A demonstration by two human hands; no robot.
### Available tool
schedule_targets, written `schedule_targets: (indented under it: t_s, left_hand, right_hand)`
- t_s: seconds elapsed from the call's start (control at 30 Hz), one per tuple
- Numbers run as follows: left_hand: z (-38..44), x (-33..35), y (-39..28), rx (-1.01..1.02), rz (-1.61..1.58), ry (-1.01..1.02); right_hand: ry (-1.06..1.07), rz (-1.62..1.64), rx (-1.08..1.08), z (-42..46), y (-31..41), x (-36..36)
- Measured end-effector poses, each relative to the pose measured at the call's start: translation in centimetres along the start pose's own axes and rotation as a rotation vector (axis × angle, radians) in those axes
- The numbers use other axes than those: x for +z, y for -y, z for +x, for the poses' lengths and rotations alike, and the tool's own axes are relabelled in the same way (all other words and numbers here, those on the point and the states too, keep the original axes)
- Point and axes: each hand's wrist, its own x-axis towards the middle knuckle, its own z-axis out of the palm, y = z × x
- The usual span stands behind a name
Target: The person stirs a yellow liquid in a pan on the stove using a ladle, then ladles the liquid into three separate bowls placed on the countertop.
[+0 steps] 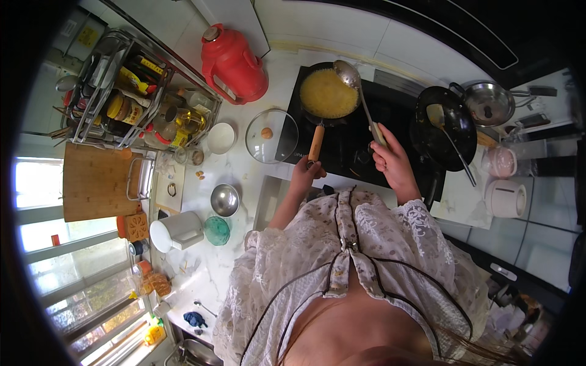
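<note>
My left hand grips the end of the wooden handle of a dark frying pan on the left side of the black cooktop. Yellow, bubbly liquid covers the pan's bottom. In my right hand is a metal ladle, held by its pale handle. The ladle's bowl is over the pan's far right edge; whether it touches the liquid I cannot tell. Left of the pan lies a glass lid with a wooden knob, overlapping the cooktop's edge.
On the right, a black wok holds a spatula, beside a steel saucepan. To the left stand a red thermos jug, a white bowl, a steel bowl, a green glass bowl and a white pitcher.
</note>
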Motion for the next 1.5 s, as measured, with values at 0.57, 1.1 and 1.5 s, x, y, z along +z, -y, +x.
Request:
schedule_targets:
  t_s: [0.57,1.1,1.5]
  left_hand:
    - [-0.2,-0.5,0.7,0.017,-0.004,-0.023]
    - [-0.4,-0.1,-2.4,-0.019,0.123,0.131]
    - [2.1,-1.9,-0.7,-0.082,0.108,0.167]
  right_hand:
    - [0.027,0.033,0.015,-0.1,-0.6,0.1]
    - [0.013,-0.026,-0.071,0.8,-1.9,0.6]
    - [0.050,-0.064,-0.056,-0.5,-1.1,0.9]
